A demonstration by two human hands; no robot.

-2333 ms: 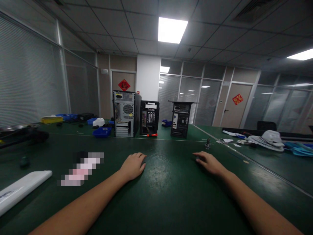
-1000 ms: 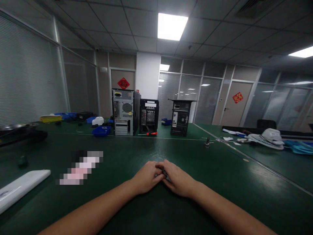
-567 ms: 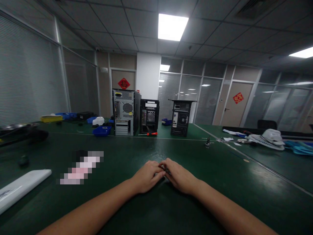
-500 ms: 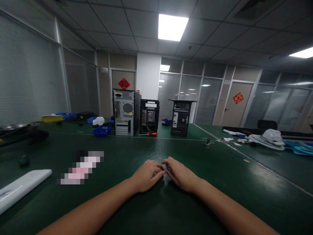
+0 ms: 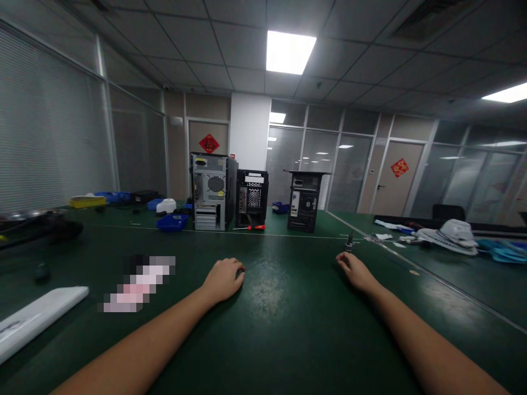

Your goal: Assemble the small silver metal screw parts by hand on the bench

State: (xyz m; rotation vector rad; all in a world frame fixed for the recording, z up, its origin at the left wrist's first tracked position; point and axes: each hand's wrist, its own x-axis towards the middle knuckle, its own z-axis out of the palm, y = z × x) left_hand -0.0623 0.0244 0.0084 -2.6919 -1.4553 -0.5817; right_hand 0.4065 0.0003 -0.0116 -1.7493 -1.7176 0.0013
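Note:
My left hand (image 5: 225, 280) rests low over the green tabletop (image 5: 272, 329), left of the scuffed patch in its middle. Its fingers are curled, and a dark spot shows between thumb and forefinger; what they hold, if anything, I cannot make out. My right hand (image 5: 354, 271) reaches out to the right with its fingers stretched forward and nothing visible in them. Just beyond its fingertips stands a small, upright dark metal part (image 5: 349, 243) with a narrow top and wider base. Whether the fingertips touch it I cannot tell.
Three computer cases (image 5: 209, 192) stand at the back, with a red-handled screwdriver (image 5: 257, 227) before them. Blue bins (image 5: 172, 222) sit farther left. A white panel (image 5: 39, 321) lies near left, beside a pixelated patch. A white hat (image 5: 448, 237) is at right.
My hands were together at the middle with something small and dark between them. They have parted: the left moved left, the right moved right and forward to the metal part.

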